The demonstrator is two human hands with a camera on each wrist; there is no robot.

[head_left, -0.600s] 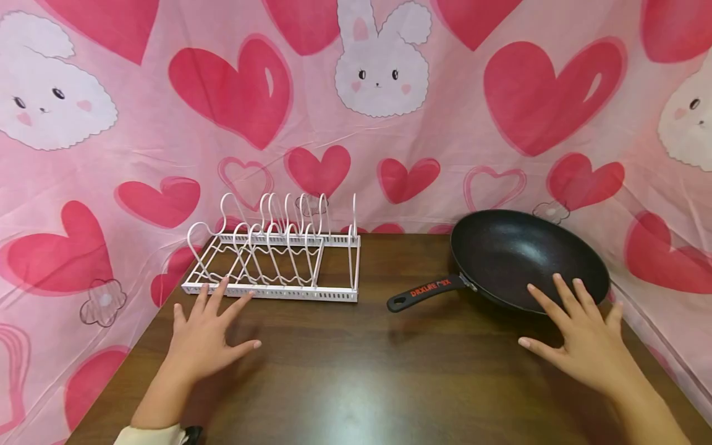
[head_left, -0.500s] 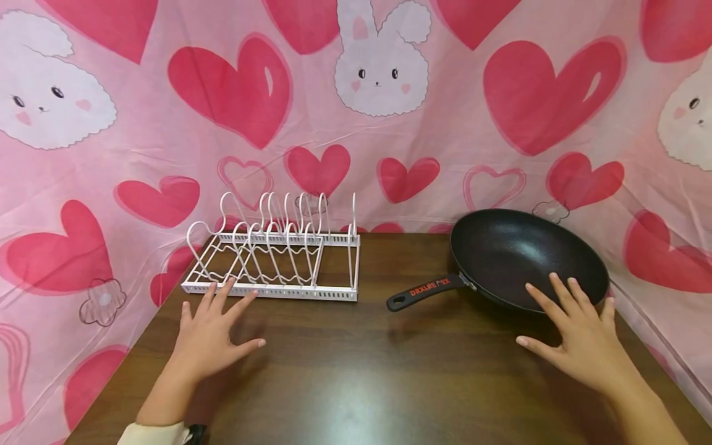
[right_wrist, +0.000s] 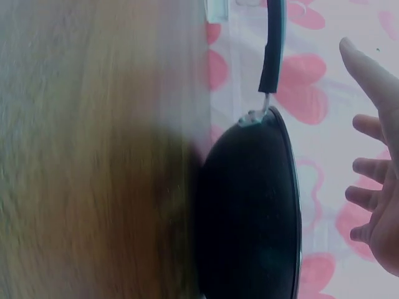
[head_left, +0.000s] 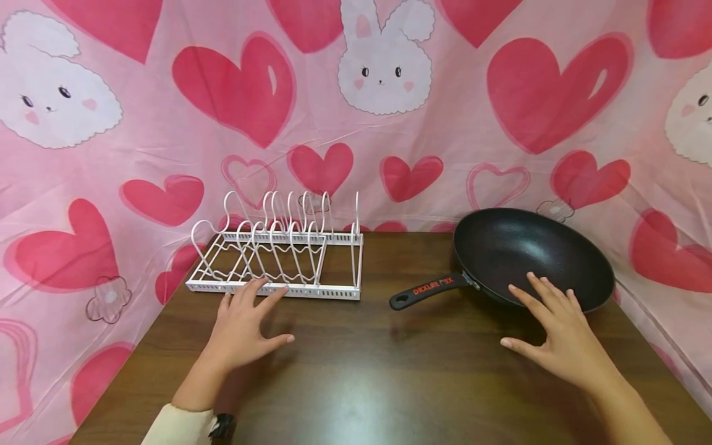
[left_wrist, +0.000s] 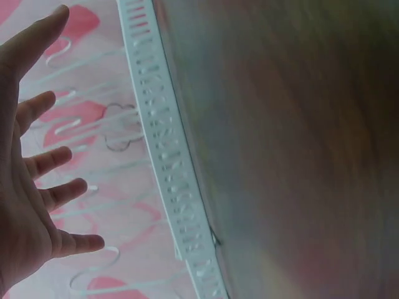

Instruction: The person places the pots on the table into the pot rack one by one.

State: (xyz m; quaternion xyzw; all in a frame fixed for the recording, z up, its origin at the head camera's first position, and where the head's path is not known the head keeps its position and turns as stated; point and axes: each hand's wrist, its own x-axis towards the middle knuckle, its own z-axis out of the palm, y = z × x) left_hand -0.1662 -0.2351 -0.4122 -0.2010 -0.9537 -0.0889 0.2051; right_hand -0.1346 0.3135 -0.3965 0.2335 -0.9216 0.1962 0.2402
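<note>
On the table's left half stands a white wire dish rack [head_left: 278, 290], its row of upright loops towards the back. My left hand [head_left: 240, 330] hovers in front of it, fingers spread, fingertips overlapping its front rail in the head view. In the left wrist view the slotted rail [left_wrist: 168, 149] runs past the outstretched fingers [left_wrist: 62, 193]. A black wok [head_left: 528, 253] with one long handle [head_left: 428, 290] sits at the right, tilted, handle pointing left. Over its near rim my right hand [head_left: 562, 340] is held with spread fingers, holding nothing. The right wrist view shows the wok's side [right_wrist: 249, 205] apart from that hand.
Both things stand on a brown wooden table [head_left: 356, 371]. A pink cloth [head_left: 389, 136] printed with hearts and rabbits hangs behind the table and along both sides. A dark band [head_left: 222, 425] sits at my left wrist by the pale sleeve [head_left: 180, 426].
My left hand has moved right along the front of the dish rack. My right hand has shifted a little left over the wok. The rack and wok stay where they were.
</note>
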